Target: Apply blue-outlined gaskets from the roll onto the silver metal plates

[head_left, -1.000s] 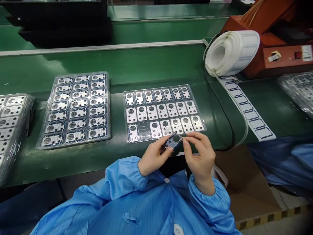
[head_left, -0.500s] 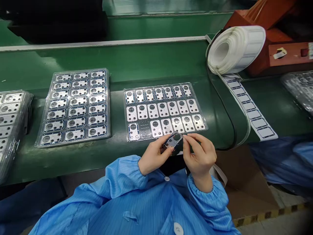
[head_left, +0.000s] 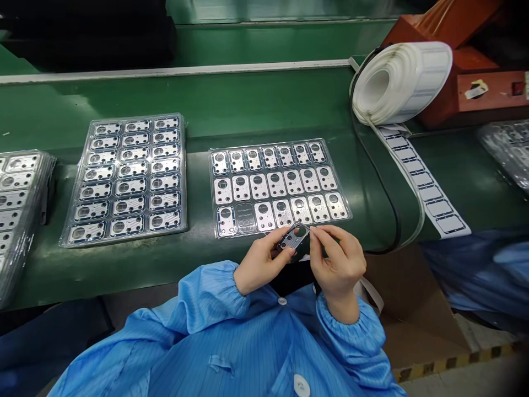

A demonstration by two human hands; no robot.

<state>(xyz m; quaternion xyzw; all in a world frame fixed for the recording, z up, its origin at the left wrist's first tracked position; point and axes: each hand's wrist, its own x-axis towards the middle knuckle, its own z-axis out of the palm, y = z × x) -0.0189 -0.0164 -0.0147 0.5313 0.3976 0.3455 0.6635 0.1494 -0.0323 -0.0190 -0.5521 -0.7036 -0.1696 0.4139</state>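
Observation:
My left hand (head_left: 263, 261) grips a small metal faceplate (head_left: 293, 237) with a round opening and dark edges, thumb on its near side. The fingertips of my right hand (head_left: 336, 259) are pinched at the plate's right edge; whether a thin film or the plate itself is between them I cannot tell. Just beyond my hands lies a clear plastic tray (head_left: 282, 186) with rows of similar silver plates, and one pocket in its front row holds no plate. The plate overlaps the tray's near edge in view.
Stacked trays of plates (head_left: 132, 179) stand left of centre, with another stack (head_left: 20, 209) at the far left. A roll of labels (head_left: 400, 82) trails a strip (head_left: 430, 193) on the right, beside an orange machine (head_left: 487, 99). A cardboard box (head_left: 413, 309) sits below the bench edge.
The plate has tilted very slightly between my fingers. Both hands stay in nearly the same place, and the view has shifted a little.

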